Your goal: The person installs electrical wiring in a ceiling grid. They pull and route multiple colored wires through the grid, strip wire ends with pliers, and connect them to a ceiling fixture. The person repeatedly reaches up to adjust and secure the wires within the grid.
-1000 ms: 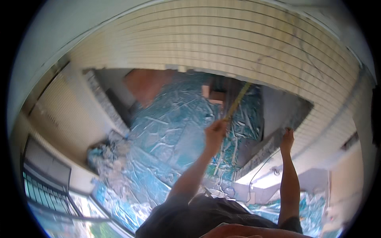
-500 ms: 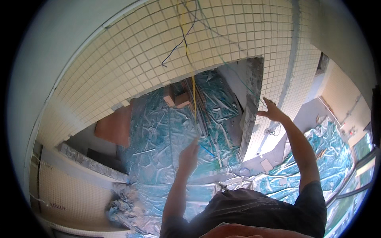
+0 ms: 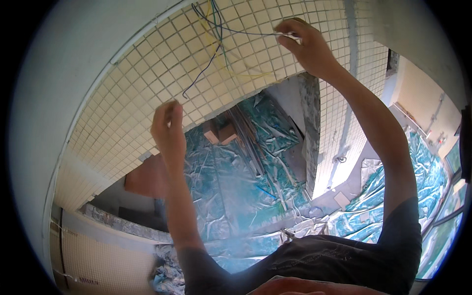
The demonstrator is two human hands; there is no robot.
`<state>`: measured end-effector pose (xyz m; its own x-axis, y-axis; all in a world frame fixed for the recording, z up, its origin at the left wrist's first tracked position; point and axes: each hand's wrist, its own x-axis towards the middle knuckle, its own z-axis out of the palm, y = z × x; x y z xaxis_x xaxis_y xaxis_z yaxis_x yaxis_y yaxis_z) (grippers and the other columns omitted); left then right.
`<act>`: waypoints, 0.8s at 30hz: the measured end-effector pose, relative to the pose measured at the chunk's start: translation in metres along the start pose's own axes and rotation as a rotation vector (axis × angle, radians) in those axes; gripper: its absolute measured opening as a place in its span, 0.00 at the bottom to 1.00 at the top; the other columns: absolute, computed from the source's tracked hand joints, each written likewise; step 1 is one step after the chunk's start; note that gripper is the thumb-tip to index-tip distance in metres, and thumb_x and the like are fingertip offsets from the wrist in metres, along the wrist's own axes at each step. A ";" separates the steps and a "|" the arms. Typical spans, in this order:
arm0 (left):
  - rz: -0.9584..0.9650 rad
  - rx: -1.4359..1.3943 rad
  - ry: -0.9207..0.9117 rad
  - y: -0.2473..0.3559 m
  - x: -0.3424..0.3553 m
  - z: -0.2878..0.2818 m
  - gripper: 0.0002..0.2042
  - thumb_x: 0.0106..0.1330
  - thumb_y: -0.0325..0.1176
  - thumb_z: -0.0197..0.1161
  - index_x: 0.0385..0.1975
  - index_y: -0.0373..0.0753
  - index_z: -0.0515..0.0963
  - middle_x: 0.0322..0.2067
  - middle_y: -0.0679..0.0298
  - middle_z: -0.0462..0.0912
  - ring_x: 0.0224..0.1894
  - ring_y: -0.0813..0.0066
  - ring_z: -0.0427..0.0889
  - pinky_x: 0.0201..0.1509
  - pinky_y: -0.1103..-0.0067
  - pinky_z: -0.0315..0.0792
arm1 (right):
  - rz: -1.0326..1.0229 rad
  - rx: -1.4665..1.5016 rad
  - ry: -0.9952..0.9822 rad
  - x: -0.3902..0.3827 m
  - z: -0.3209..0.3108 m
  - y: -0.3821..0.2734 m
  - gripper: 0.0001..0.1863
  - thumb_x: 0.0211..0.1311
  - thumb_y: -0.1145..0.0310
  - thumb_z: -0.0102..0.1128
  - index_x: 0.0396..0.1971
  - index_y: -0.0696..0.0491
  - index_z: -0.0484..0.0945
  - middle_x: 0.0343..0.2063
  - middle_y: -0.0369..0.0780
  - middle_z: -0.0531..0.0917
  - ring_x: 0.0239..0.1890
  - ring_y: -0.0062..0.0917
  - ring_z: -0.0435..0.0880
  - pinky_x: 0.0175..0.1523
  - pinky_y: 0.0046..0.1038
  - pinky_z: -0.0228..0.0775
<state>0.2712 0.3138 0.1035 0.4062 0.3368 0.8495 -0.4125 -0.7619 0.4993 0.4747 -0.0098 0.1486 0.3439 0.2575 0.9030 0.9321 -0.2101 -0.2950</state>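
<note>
My right hand (image 3: pixel 300 42) is raised at the tiled beam (image 3: pixel 250 49), its fingers curled on a thin dark wire (image 3: pixel 260 33) that runs leftward to a bundle hanging from the top. My left hand (image 3: pixel 167 120) is lower on the left, fingers curled, just below the bent end of a blue wire (image 3: pixel 201 74); what it holds, if anything, is too small to make out. A yellow wire (image 3: pixel 246 74) and a green wire (image 3: pixel 223 51) also dangle against the tiles.
Below the beam is an opening with creased blue sheeting (image 3: pixel 221 196), cardboard boxes (image 3: pixel 226 132), long strips (image 3: pixel 246 147) and a reddish board (image 3: pixel 140 179). A white conduit (image 3: pixel 101 83) curves along the top left. A window (image 3: pixel 452 206) is at the right edge.
Both hands have risen toward the wires. My left hand, earlier on a yellow strand, is now below the blue wire. My right hand has moved from beside the opening's edge up onto the beam.
</note>
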 end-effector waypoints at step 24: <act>0.757 0.253 0.333 -0.092 0.250 0.191 0.09 0.62 0.28 0.61 0.40 0.36 0.80 0.32 0.55 0.81 0.35 0.52 0.82 0.37 0.62 0.76 | 0.160 -0.367 0.209 0.220 0.174 0.049 0.20 0.72 0.56 0.58 0.54 0.55 0.79 0.27 0.39 0.85 0.28 0.32 0.85 0.33 0.35 0.76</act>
<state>0.5662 0.3622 0.2373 -0.1813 -0.1962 0.9637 -0.2656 -0.9337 -0.2401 0.6154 0.2005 0.2789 0.4149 0.0068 0.9098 0.7540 -0.5623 -0.3396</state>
